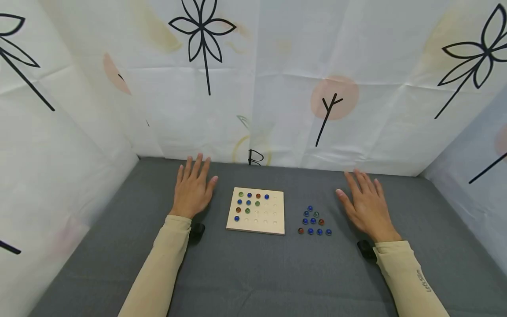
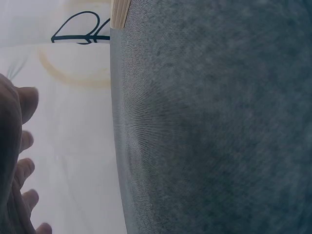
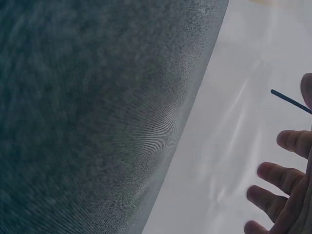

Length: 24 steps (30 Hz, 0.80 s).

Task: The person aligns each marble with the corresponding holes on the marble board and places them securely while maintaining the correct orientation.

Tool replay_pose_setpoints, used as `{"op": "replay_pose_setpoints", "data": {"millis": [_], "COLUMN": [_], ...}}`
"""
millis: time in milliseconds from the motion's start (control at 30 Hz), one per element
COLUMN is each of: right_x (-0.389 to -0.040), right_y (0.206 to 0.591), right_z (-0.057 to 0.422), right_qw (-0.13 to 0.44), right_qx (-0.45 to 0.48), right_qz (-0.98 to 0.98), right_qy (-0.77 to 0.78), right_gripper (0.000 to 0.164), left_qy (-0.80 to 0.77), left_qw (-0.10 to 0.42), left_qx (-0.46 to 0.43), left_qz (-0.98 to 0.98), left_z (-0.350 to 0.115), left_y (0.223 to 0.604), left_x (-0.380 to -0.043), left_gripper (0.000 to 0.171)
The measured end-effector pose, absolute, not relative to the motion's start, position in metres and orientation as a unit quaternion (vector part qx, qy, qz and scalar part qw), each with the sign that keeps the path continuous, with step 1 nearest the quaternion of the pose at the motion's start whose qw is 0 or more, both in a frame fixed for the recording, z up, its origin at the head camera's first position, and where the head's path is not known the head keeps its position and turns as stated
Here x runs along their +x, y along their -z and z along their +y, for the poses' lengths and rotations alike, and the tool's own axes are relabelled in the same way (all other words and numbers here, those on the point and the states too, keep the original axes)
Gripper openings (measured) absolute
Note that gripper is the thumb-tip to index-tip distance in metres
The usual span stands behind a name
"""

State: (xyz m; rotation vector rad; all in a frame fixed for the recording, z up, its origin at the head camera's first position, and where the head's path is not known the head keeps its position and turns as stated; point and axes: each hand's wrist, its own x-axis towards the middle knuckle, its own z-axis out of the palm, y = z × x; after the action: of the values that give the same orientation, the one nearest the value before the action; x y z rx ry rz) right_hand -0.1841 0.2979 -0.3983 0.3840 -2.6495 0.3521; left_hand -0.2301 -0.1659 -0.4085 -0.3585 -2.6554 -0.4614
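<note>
My left hand (image 1: pixel 192 190) is held with fingers extended to the left of a pale wooden board (image 1: pixel 261 225), holding nothing. Glass marbles fill the board's upper-left hollows in a stepped triangle of green, blue and reddish-brown; one blue marble (image 1: pixel 236 218) sits lowest at the left. Bare hollows show on the right and lower part. Between the board and my right hand (image 1: pixel 367 207), several loose marbles (image 1: pixel 313 221), mostly blue, lie in a triangular group. The right hand has its fingers spread and grips nothing. In the left wrist view only the board's corner (image 2: pixel 119 13) shows.
A dark grey cloth (image 1: pixel 253 273) covers the table. White fabric walls (image 1: pixel 277 57) with drawn plants rise at its back and both sides. Each wrist wears a small black camera, such as the left one (image 1: pixel 196 233).
</note>
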Motion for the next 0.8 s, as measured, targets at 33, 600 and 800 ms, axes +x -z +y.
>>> {"op": "replay_pose_setpoints", "data": {"millis": [33, 600, 800], "right_x": [-0.184, -0.1797, -0.1786], "right_y": [0.3985, 0.3971, 0.3956], "right_z": [0.2979, 0.2934, 0.2922], "right_qw": [0.223, 0.234, 0.221], "right_qx": [0.14, 0.124, 0.125], "right_qz": [-0.956, -0.951, -0.95], "right_qy": [-0.128, -0.162, -0.179], "right_gripper": [0.062, 0.046, 0.046], "left_qy": [0.172, 0.311, 0.35], "left_qw": [0.206, 0.065, 0.0], "left_qx": [-0.131, -0.167, -0.196], "left_qz": [-0.954, -0.933, -0.916], "left_z": [-0.166, -0.1678, -0.167], "left_y": [0.4086, 0.4079, 0.406], "left_x": [-0.2304, -0.2305, -0.2289], "left_gripper": [0.061, 0.049, 0.049]}}
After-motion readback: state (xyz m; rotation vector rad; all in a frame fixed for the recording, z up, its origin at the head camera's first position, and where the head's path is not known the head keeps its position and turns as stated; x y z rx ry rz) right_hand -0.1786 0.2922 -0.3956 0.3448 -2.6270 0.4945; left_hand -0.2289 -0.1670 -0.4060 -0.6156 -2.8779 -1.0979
